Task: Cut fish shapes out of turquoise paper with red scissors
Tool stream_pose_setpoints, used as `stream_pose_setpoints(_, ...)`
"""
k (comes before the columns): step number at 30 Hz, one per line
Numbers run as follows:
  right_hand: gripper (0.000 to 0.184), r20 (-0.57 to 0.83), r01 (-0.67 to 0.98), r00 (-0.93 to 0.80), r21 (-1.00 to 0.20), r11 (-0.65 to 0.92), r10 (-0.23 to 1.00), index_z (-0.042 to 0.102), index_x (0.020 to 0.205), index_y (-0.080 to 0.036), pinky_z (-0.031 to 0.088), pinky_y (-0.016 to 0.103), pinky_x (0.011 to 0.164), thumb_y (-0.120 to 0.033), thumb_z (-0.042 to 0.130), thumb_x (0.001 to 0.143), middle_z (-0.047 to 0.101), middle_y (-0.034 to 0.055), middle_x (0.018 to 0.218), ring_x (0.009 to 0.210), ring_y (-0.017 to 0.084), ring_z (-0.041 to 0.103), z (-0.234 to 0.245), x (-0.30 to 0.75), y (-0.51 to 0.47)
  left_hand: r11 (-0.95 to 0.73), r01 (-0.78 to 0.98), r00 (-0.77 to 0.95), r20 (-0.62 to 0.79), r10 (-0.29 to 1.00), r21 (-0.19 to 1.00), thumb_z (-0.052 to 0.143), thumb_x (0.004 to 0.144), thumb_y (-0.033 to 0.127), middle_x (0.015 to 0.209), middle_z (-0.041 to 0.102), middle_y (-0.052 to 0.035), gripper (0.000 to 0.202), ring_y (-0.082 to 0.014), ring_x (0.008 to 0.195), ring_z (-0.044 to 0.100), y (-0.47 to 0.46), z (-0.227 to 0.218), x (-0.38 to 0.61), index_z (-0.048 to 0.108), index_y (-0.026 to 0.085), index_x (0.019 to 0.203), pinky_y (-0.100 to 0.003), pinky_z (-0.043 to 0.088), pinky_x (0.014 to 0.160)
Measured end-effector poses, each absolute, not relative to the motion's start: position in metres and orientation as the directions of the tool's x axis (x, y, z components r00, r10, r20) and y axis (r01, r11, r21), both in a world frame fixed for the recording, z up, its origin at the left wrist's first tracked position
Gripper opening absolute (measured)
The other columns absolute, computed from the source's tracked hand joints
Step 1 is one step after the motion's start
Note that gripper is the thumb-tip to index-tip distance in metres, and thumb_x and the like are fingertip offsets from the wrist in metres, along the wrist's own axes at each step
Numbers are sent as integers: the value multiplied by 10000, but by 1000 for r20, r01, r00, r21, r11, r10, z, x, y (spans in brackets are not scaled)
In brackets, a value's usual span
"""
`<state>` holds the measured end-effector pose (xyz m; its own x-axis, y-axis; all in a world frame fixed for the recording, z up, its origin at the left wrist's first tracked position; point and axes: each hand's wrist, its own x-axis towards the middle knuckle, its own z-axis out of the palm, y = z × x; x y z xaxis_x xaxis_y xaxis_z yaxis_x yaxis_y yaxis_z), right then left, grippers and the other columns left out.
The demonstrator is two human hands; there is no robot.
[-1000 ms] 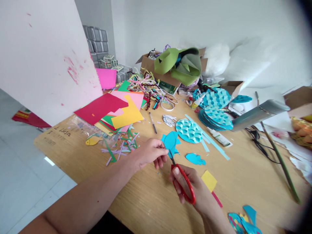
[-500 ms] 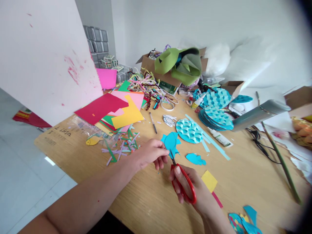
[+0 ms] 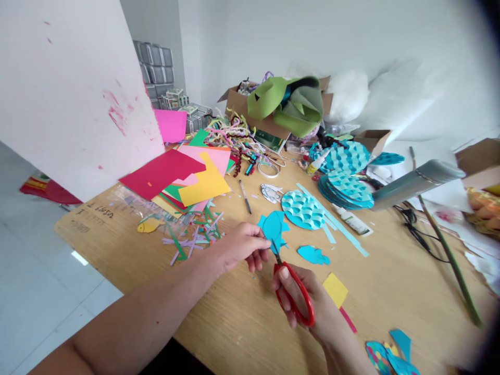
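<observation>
My left hand (image 3: 239, 247) pinches a blue paper fish shape (image 3: 273, 227) and holds it just above the wooden table (image 3: 390, 281). My right hand (image 3: 308, 302) grips red-handled scissors (image 3: 292, 291), whose blades point up into the lower edge of the blue shape. A smaller blue paper cutout (image 3: 313, 254) lies on the table just right of the scissors. A yellow paper square (image 3: 335, 289) rests beside my right hand.
Coloured paper sheets (image 3: 183, 174) and paper strips (image 3: 193, 234) lie at the left, with a pen (image 3: 245, 196) and a scaled blue disc (image 3: 303, 209) behind. Stacked blue scaled pieces (image 3: 346, 177), a glue bottle (image 3: 353, 221), a grey tube (image 3: 414, 182) and cardboard boxes crowd the back.
Almost nothing differs. The scissors and my right hand shifted very slightly while the blue shape stays pinched in my left hand.
</observation>
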<state>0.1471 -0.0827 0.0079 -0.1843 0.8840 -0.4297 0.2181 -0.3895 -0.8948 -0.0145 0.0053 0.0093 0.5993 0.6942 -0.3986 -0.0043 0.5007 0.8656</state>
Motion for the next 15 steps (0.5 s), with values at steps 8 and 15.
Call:
stream_pose_setpoints(8,556,-446,212,-187,-888,-408,875,543,723,-158,251,154,318,-708,538,801,485,-68,428,274,49,430,8,148,-83,500,10,592,-408,696,866,583,756,263,606,602,2,137,-94,390,526,5,11,-14,506,155,719,-193,371,343)
stream_pose_setpoints(15,602,-440,233,-195,-889,-394,877,546,718,-153,230,159,324,-746,487,802,489,-59,429,275,49,432,9,145,-83,372,-21,476,-318,820,928,641,720,451,722,572,3,329,-98,560,552,6,14,-15,582,159,860,-159,372,366)
